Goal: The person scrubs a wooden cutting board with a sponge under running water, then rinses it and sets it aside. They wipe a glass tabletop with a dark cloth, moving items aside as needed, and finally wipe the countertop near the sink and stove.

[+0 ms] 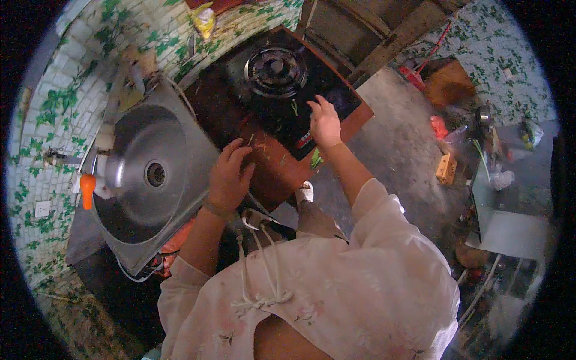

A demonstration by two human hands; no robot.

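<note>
My right hand is over the front right part of a black gas stove, fingers bent and apart, with nothing seen in it. A green vegetable scrap lies on the stove top just left of its fingertips, in front of the round burner. My left hand is above the left edge of the reddish-brown countertop, beside the sink, its fingers spread. A thin stalk shows near its fingertips; whether they touch it I cannot tell. A green leaf is at the counter's right edge, near my right wrist.
A steel sink with a drain adjoins the counter on the left; an orange-handled object is at its far rim. A yellow bag hangs by the wall. At right are a red dustpan, a wooden block and a glass-topped table.
</note>
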